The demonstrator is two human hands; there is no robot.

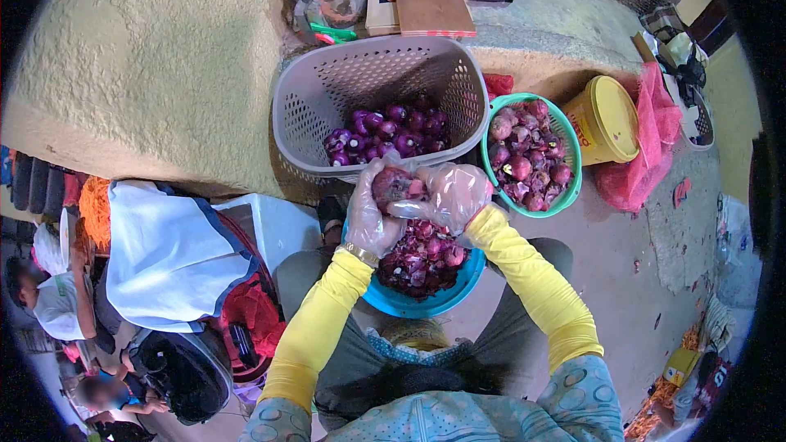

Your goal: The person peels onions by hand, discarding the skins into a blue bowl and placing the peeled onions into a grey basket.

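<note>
My left hand (372, 211), in a clear plastic glove, grips an unpeeled red onion (393, 188) with dry skin on it. Against the onion's right side, my gloved right hand (455, 195) is closed, its thumb reaching toward the onion; whatever lies inside its fingers is hidden. Both hands are above a blue basin (472, 282) of onion skins and some onions, between my knees. Beyond them stands a grey perforated basket (296, 127) with shiny peeled purple onions (389, 131). A green basket (575, 165) of unpeeled onions (524, 160) sits to the right.
A yellow lidded bucket (602, 121) and pink mesh sack (643, 147) stand right of the green basket. Boards (434, 4) and green-handled scissors (334, 35) lie on the ledge behind. At left are a white cloth (168, 254) and other people (61, 303).
</note>
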